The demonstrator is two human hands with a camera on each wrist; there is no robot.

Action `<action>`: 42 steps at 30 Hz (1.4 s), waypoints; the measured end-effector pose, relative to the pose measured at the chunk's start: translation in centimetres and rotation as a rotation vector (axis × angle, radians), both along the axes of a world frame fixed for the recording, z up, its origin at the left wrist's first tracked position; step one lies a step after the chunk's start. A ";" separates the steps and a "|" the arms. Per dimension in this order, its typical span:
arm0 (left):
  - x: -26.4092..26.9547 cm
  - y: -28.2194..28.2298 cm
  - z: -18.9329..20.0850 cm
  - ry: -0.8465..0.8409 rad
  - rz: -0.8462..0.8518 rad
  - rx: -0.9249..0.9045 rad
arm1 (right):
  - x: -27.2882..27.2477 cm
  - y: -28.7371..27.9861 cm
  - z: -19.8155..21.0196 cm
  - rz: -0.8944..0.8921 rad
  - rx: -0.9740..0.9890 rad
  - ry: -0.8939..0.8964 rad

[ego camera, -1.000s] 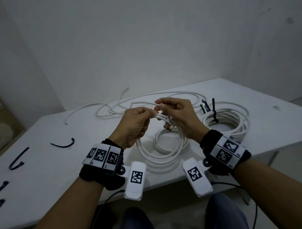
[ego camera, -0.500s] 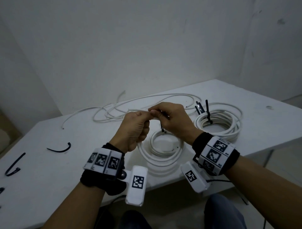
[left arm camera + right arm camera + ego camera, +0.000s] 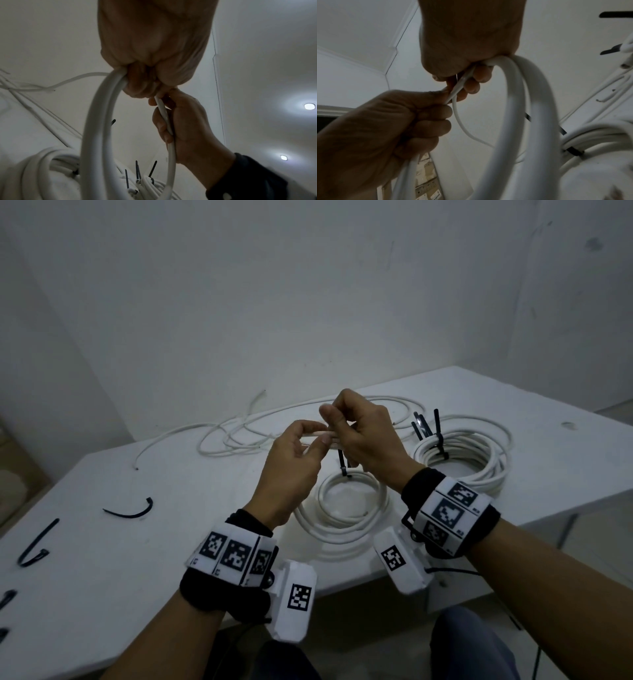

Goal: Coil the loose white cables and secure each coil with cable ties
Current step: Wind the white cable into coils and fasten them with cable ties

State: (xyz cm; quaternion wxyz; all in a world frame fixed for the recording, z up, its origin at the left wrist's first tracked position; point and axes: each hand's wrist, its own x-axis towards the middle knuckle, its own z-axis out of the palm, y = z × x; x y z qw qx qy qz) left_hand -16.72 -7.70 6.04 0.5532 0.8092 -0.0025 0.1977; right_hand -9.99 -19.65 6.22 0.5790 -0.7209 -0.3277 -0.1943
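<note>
Both hands raised over the table (image 3: 513, 419), fingers curled: left hand (image 3: 291, 470) grips the white cable (image 3: 337, 529) loops, right hand (image 3: 364, 440) pinches the same cable beside it.

black wristbands (image 3: 219, 604), white tags (checkered), jeans (image 3: 479, 645)

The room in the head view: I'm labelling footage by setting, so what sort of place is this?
Probably a bare indoor workroom: plain white walls, a white table set in a corner, recessed ceiling lights.
</note>
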 end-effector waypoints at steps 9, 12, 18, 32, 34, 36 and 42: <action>-0.3 1.5 1.4 -0.007 0.017 -0.375 | -1.4 -1.2 -1.8 0.261 0.238 0.364; -0.2 1.1 1.0 0.025 -0.006 -0.356 | -1.8 -1.1 -2.0 0.308 0.377 0.485; -0.5 0.5 0.6 -0.001 0.001 -0.323 | -1.5 -0.8 -1.1 0.255 0.206 0.323; -1.2 1.8 1.2 0.053 0.377 0.908 | 0.4 -0.5 -1.0 -0.021 -0.003 -0.098; -1.0 2.4 2.5 0.002 0.405 1.125 | 0.7 -0.6 -0.3 -0.001 -0.023 -0.117; -0.4 3.5 3.8 -0.051 0.183 0.881 | 0.9 -0.5 0.8 0.008 0.032 -0.142; 0.2 4.5 5.0 0.080 -0.308 -0.011 | 1.3 0.9 3.0 0.070 0.021 -0.203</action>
